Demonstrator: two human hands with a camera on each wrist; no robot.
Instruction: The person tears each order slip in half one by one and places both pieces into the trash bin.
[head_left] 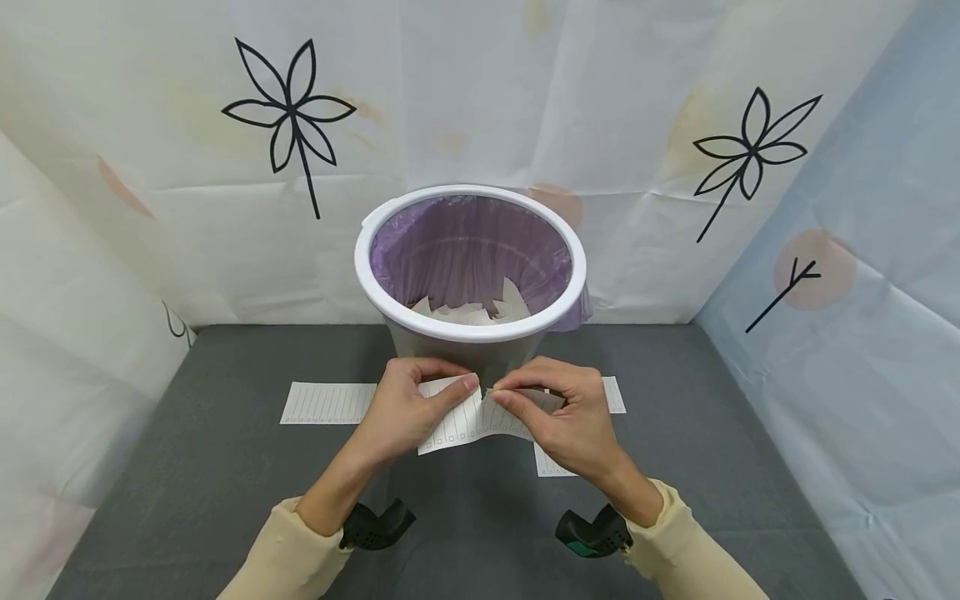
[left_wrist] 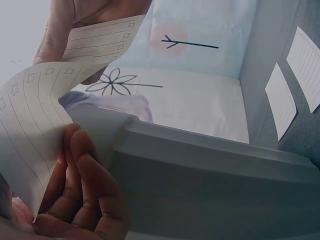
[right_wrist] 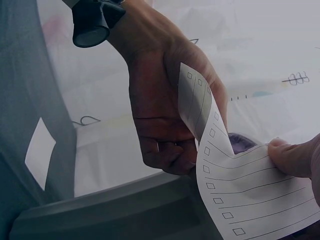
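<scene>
Paper strip (head_left: 330, 403) at 9 o'clock of the lined sheet (head_left: 452, 427); left hand (head_left: 405, 406), thumb and fingertips brought together, pinching that sheet; bin (head_left: 471, 334), the sheet at its 6 o'clock; right hand (head_left: 576, 414), likewise pinching the sheet between thumb and fingers; second strip (head_left: 615, 395) at 3 o'clock.

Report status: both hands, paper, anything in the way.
Left hand and right hand pinching lined sheet. Notch in upper edge between them, lower edge unbroken. Bin just beyond; no visible obstruction.

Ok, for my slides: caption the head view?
Left hand and right hand pinch a bent paper strip in front of a bin of paper scraps.
</scene>
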